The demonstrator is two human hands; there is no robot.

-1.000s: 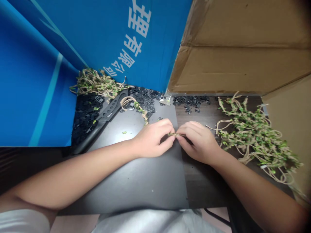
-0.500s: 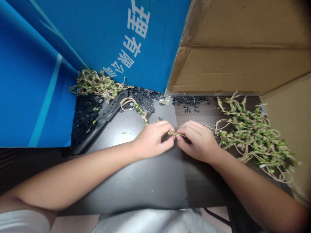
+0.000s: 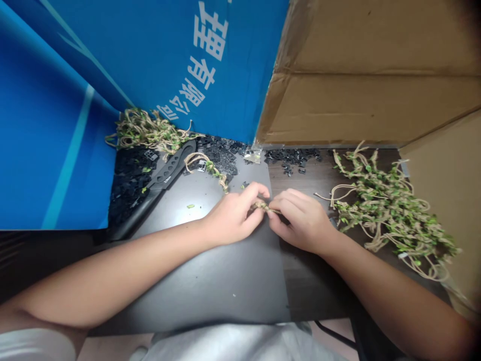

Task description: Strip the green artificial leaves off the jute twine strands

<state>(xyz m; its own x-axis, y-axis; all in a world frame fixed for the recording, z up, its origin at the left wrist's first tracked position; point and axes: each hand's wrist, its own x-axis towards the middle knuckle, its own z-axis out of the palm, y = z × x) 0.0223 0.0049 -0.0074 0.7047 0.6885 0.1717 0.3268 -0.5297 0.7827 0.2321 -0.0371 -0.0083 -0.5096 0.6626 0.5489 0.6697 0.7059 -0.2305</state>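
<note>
My left hand (image 3: 235, 216) and my right hand (image 3: 300, 221) meet at the middle of the dark table (image 3: 210, 281). Both pinch the same short piece of jute twine with small green leaves (image 3: 264, 206), fingertips pressed together on it. The twine shows only in the gap between the fingertips; the rest is hidden under my fingers. Another short twine piece (image 3: 208, 166) lies just beyond my left hand.
A big tangle of leafy twine (image 3: 391, 213) lies right of my right hand, a smaller tangle (image 3: 146, 131) at the back left. A black knife (image 3: 158, 184) lies diagonally at the left among small black plastic parts (image 3: 221, 153). Blue board and cardboard walls close the back.
Both hands stay pinched on the twine piece; my left index finger has lifted slightly and the fingers have shifted a little. The view has drifted slightly.
</note>
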